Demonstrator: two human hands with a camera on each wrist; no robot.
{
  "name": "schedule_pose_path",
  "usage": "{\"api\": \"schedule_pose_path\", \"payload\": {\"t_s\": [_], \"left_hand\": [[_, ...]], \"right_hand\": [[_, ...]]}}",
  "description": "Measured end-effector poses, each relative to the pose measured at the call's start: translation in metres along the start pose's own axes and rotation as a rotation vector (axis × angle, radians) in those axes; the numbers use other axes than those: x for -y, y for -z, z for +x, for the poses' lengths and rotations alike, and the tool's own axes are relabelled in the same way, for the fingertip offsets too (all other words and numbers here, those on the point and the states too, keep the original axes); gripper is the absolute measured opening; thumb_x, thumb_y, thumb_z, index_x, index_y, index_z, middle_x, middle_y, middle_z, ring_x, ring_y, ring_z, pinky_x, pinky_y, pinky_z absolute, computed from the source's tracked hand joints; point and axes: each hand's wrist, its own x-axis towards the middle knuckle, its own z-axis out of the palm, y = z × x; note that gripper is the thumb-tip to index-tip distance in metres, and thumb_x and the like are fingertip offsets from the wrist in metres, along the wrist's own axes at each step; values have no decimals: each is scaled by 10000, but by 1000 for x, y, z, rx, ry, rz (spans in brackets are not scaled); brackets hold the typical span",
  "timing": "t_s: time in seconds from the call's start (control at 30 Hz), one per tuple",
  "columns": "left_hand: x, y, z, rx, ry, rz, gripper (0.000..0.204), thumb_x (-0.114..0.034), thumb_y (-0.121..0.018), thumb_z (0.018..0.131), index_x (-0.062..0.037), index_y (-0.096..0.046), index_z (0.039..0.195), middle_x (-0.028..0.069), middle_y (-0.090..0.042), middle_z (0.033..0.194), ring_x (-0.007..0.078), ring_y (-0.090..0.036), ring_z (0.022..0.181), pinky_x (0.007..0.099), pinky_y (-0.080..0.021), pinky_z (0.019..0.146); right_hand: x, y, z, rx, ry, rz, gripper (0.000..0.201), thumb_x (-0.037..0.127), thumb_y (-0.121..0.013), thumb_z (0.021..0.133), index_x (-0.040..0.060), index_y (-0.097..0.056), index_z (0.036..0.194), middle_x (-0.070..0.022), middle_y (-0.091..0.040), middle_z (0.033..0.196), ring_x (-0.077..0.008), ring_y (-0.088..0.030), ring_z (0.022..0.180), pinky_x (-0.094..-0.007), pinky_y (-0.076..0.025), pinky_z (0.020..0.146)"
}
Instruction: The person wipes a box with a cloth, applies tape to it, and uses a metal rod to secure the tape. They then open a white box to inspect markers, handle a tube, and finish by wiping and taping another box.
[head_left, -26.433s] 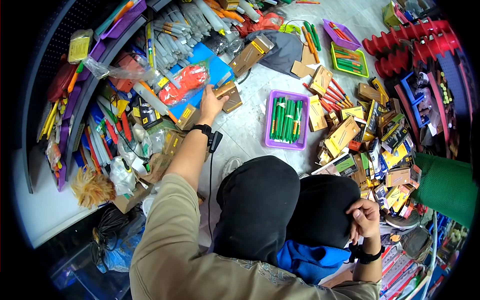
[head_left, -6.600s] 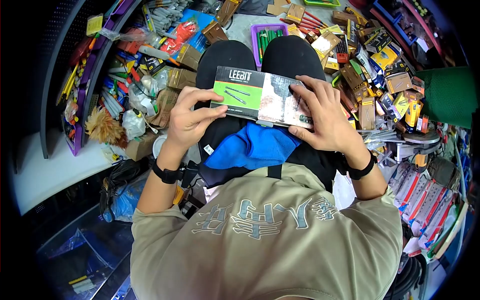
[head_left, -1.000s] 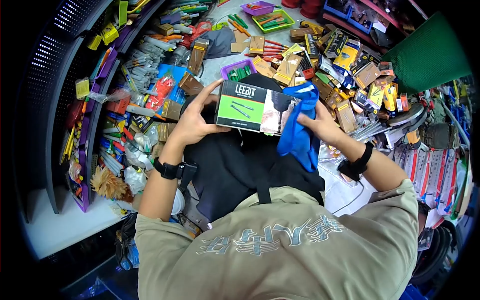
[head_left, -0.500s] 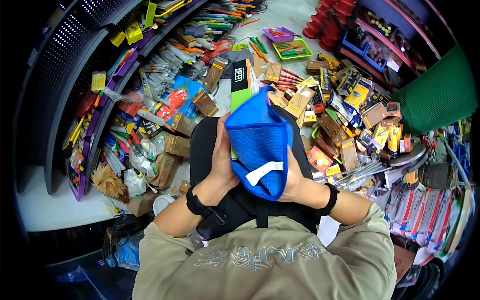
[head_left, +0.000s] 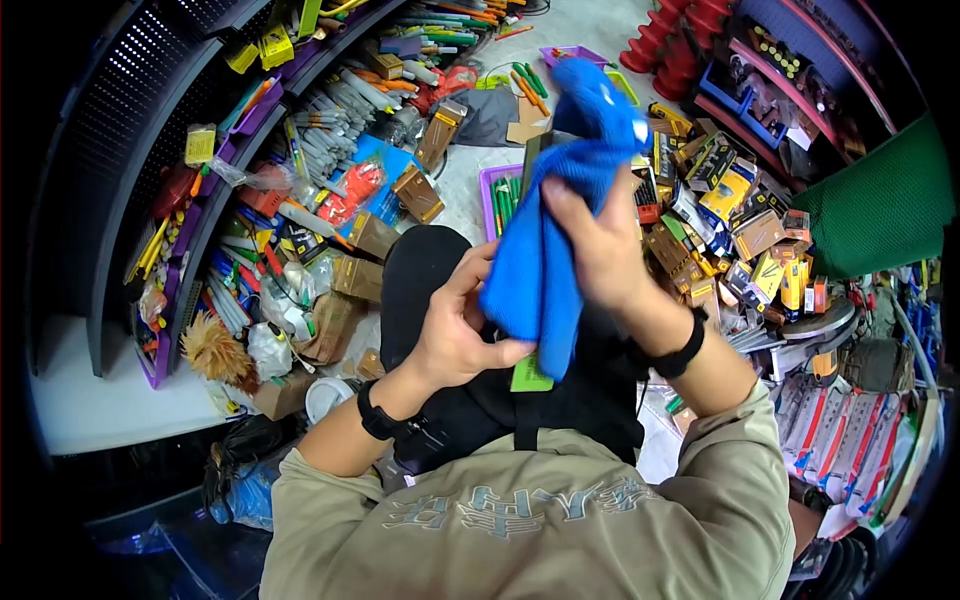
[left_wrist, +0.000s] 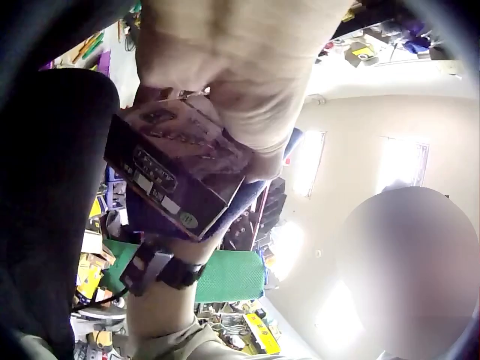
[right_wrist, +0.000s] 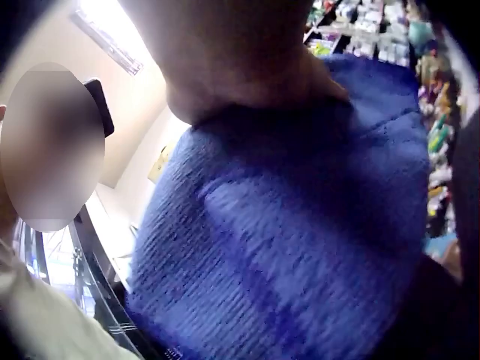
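Note:
A cardboard box (left_wrist: 172, 187) with a dark label and a picture on its side is gripped by my left hand (head_left: 455, 330), fingers and thumb round its edge. In the head view most of the box is hidden; a bright green corner shows below the cloth and a dark end above it. My right hand (head_left: 608, 250) grips a blue cloth (head_left: 540, 270) that drapes over the box, its upper end bunched and blurred beyond the fingers. In the right wrist view the cloth (right_wrist: 300, 247) fills most of the picture under the hand.
A purple tray (head_left: 488, 190) of green pencils lies on the floor beyond my knees (head_left: 425, 265). Small boxes (head_left: 730, 195) are heaped to the right, by a green mesh roll (head_left: 880, 210). Wrapped bundles (head_left: 330, 130) and a dark shelf (head_left: 110, 200) line the left.
The box has turned from its label facing up to standing on edge, lengthwise away from me. My right hand has brought the cloth over it and moved up and away along it.

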Motion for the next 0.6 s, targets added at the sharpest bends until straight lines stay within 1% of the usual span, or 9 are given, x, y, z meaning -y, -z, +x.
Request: {"api": "schedule_pose_path", "payload": {"t_s": [0.03,0.07,0.13,0.2,0.27,0.37,0.47,0.53,0.6], "left_hand": [[-7,-1,-3,-14,121,-75,796,-22,-846,773,-21,-444,1460,118,-520,1431,224,-570,1285,398,-535,1011],[-10,1,-5,-37,176,-106,919,-127,-899,749,14,-393,1503,120,-586,1360,247,-610,1237,431,-535,1024],[-12,9,-9,-31,200,-176,906,-141,-913,732,9,-425,1480,131,-587,1363,261,-623,1218,441,-538,1025],[-13,19,-14,-18,235,-265,859,-222,-914,735,15,-467,1429,122,-604,1284,258,-635,1173,435,-549,1007],[-10,18,-16,-14,211,-347,770,-301,-901,751,6,-508,1338,116,-605,1248,238,-646,1142,409,-557,990],[8,23,-19,1,248,-517,668,-367,-863,787,-22,-532,1253,117,-602,1257,232,-657,1142,395,-565,983],[2,11,-15,-139,296,-647,637,-419,-815,825,-53,-525,1259,110,-605,1257,238,-664,1143,398,-567,993],[-1,6,-14,-193,306,-683,587,-422,-762,880,-87,-507,1290,94,-613,1241,242,-671,1128,405,-574,990],[-3,4,-13,-293,288,-765,501,-421,-709,934,-108,-513,1272,75,-616,1222,236,-667,1134,414,-567,1005]], "right_hand": [[0,4,14,31,15,96,444,146,-726,945,35,-527,1326,-78,-662,1148,-141,-637,1004,-331,-522,906],[9,12,26,119,3,-7,354,183,-730,949,24,-609,1241,-51,-692,1071,-123,-647,948,-308,-522,887],[15,29,43,312,-117,-55,313,251,-724,960,19,-664,1162,-27,-710,985,-100,-651,892,-282,-522,856],[1,37,48,327,-244,39,393,408,-644,1006,24,-689,1082,-12,-705,931,-84,-642,843,-262,-515,791],[-13,32,42,232,-254,148,468,493,-598,1026,35,-695,1027,-10,-695,900,-79,-629,816,-249,-500,747],[-38,17,27,-21,-158,-12,502,503,-507,1077,37,-687,1029,-12,-679,872,-67,-602,771,-257,-485,699],[-60,2,13,-62,-49,-46,446,422,-492,1096,3,-647,1106,-43,-688,928,-125,-627,833,-320,-510,770],[-59,-4,-3,4,22,-182,376,310,-502,1087,-12,-552,1276,-166,-623,1210,-277,-603,1133,-384,-461,998],[-62,-4,-26,157,42,-306,385,208,-568,1018,-12,-520,1330,-197,-619,1213,-379,-578,1193,-446,-432,1082]]}}
